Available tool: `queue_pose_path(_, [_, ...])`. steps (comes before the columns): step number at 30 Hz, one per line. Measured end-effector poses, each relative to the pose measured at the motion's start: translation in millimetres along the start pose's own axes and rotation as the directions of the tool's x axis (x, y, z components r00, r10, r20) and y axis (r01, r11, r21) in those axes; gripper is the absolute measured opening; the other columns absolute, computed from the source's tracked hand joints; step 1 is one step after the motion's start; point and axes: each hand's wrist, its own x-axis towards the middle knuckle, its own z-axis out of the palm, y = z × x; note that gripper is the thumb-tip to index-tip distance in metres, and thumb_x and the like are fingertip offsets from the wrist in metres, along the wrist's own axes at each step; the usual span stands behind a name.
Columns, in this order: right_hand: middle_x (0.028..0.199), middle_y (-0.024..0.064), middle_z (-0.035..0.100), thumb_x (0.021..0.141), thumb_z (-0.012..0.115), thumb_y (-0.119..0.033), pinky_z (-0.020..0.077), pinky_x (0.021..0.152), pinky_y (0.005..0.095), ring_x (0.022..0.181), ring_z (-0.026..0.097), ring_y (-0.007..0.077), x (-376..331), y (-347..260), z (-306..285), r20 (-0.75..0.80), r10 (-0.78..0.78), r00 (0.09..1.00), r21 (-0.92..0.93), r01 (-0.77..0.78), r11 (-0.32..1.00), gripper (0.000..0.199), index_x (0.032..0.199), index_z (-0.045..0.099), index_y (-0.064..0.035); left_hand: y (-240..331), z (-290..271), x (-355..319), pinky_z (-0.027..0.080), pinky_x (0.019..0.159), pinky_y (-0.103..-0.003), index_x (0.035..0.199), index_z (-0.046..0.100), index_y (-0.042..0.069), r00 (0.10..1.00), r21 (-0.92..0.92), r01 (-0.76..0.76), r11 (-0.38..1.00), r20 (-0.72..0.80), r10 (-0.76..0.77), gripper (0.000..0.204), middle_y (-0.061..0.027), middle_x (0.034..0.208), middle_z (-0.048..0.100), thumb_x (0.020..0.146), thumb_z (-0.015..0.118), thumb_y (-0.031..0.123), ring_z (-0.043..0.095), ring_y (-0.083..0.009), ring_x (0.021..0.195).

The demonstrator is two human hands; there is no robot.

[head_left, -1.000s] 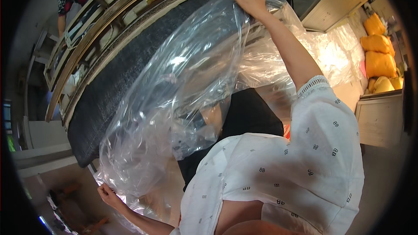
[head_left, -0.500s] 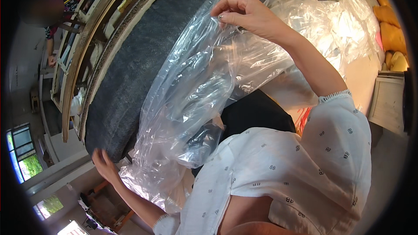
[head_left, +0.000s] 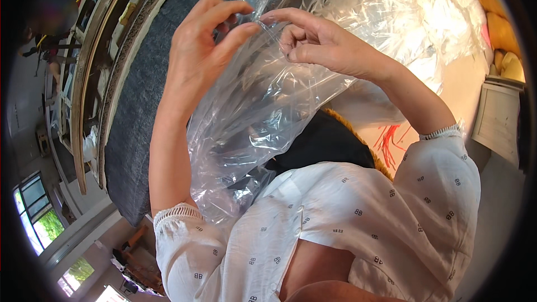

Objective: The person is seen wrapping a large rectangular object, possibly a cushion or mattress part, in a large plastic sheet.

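A large clear plastic sheet (head_left: 268, 86) hangs in crumpled folds between my hands and lap. My left hand (head_left: 204, 42) pinches a gathered fold of it between thumb and fingers. Close beside those fingertips is my right hand (head_left: 324, 47), index finger stretched to the same fold and the other fingers curled in on the plastic. Behind the sheet stands a long, curved piece covered in dark grey fabric (head_left: 137, 117); the plastic overlaps its near side. What lies under the folds shows only dimly.
Curved wooden framework (head_left: 92, 72) runs along the far left, with another person (head_left: 53, 19) beyond it. More bunched plastic (head_left: 414, 17) spreads at the upper right, near orange-yellow cushions (head_left: 500, 28) and a pale wooden box (head_left: 498, 123). Red strands (head_left: 389, 142) lie by the black cloth (head_left: 327, 142).
My left hand has come up and right from the lower end of the grey piece to the plastic. My right hand has shifted slightly down; the sheet is now gathered between both hands.
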Motion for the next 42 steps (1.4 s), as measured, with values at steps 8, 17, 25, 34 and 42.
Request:
queue_pose_path(8, [0.081, -0.0009, 0.048, 0.079, 0.051, -0.006, 0.0386, 0.075, 0.0216, 0.078, 0.046, 0.0065, -6.8, -7.0, -7.6, 0.03, 0.02, 0.999, 0.017, -0.02, 1.0, 0.054, 0.131, 0.04, -0.0056, 5.9, 13.0, 4.6, 0.044, 0.063, -0.025, 0.09, 0.065, 0.004, 1.0, 0.035, -0.008, 0.999, -0.012, 0.008, 0.019, -0.0028, 0.08, 0.056, 0.074, 0.071, 0.013, 0.052, -0.0127, 0.069])
queue_pose_path(17, [0.082, 0.0006, 0.049, 0.081, 0.056, -0.017, 0.0409, 0.071, 0.0243, 0.076, 0.047, 0.0091, 26.6, -23.6, -31.3, -0.068, -0.489, 0.87, -0.742, 0.283, 0.607, 0.027, 0.107, 0.058, -0.0074, -1.0, 29.1, -18.3, 0.044, 0.06, -0.023, 0.085, 0.062, 0.0, 0.965, -0.22, 0.167, 0.961, -0.164, -0.205, 0.01, -0.0025, 0.077, 0.059, 0.079, 0.066, 0.007, 0.054, -0.0093, 0.064])
queue_pose_path(25, [0.084, 0.0125, 0.055, 0.086, 0.046, -0.021, 0.0404, 0.08, 0.0375, 0.086, 0.051, 0.0277, 63.4, -87.7, -39.7, 0.381, -0.125, 0.916, -0.802, 0.395, 0.447, 0.022, 0.095, 0.052, -0.0017, 8.5, 17.4, -28.7, 0.044, 0.06, -0.022, 0.086, 0.059, 0.001, 0.937, -0.311, 0.258, 0.915, -0.149, -0.315, 0.011, -0.0017, 0.076, 0.057, 0.084, 0.061, 0.012, 0.052, -0.0075, 0.065])
queue_pose_path(34, [0.081, 0.0049, 0.052, 0.092, 0.049, -0.025, 0.0413, 0.071, 0.0295, 0.077, 0.049, 0.0147, 68.0, -103.5, -24.4, 0.389, 0.101, 0.916, -0.709, 0.228, 0.667, 0.023, 0.093, 0.052, -0.0025, 20.1, 2.9, -45.7, 0.038, 0.056, -0.022, 0.091, 0.051, 0.004, 0.94, -0.291, 0.104, 0.951, -0.284, -0.189, 0.011, -0.0007, 0.074, 0.052, 0.09, 0.053, 0.015, 0.045, -0.0072, 0.063])
queue_pose_path(42, [0.078, -0.0018, 0.048, 0.086, 0.057, -0.033, 0.0356, 0.063, 0.0186, 0.074, 0.045, 0.0045, 56.9, -92.3, 7.8, 0.268, -0.086, 0.96, -0.466, 0.207, 0.86, 0.028, 0.098, 0.058, -0.0079, 24.9, -1.0, -48.0, 0.033, 0.054, -0.018, 0.086, 0.06, 0.005, 0.889, -0.513, 0.009, 0.858, -0.388, -0.242, 0.011, 0.0063, 0.07, 0.048, 0.086, 0.062, 0.016, 0.038, -0.0019, 0.061])
